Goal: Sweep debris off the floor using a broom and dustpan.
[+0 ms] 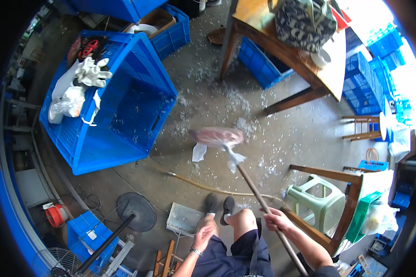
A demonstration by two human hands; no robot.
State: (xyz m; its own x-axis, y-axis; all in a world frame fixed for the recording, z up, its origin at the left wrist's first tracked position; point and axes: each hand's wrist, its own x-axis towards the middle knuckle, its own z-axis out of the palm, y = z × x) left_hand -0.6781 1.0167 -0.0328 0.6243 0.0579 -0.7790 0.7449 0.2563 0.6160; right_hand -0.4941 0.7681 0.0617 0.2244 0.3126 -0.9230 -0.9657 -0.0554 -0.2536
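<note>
Seen from above: right hand (276,220) closed around the wooden handle of a broom (256,194), grip wrapped on the lower part of the stick. Long axis of the handle slanting from lower right, near the hip, up and to the left; broom head (216,137) at the far end, pointing away from the body and blurred, low over the concrete floor (305,138) near its middle. Left hand (202,237) empty, fingers loosely spread apart, hanging beside the left thigh, a watch on the wrist. Two dark shoes (219,207) planted just short of a thin yellow hose (203,185) running across the floor between feet and broom head.

Pale scraps and chips (238,104) strewn over the floor beyond the broom head, thickest toward the wooden worktop (309,64) at the top right; a white scrap of paper (198,152) lying just beside the head. Camouflage bag (305,21) on the near end of the worktop, blue crate (263,64) tucked under it.

Large blue crate (125,106) tilted at the left, white gloves (92,71) and white bags (67,104) draped along its far rim. Pale green plastic stool (316,201) lying on its side to the right of the handle, against a wooden frame (346,198). Round black fan base (136,211) and small clear tray (184,219) near the left foot.
</note>
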